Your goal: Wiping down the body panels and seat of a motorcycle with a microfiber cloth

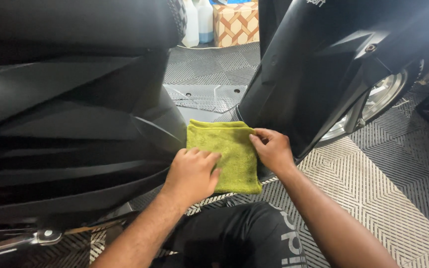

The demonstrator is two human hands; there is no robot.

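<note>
A vehicle-detailing workshop: black scooter [75,114] on ribbed floor tiles [373,183], plastic cleaning-fluid bottles [198,22] behind.

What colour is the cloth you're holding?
Yellow-green, plain, with darker smudges; the folded cloth shows best in the head view.
</note>
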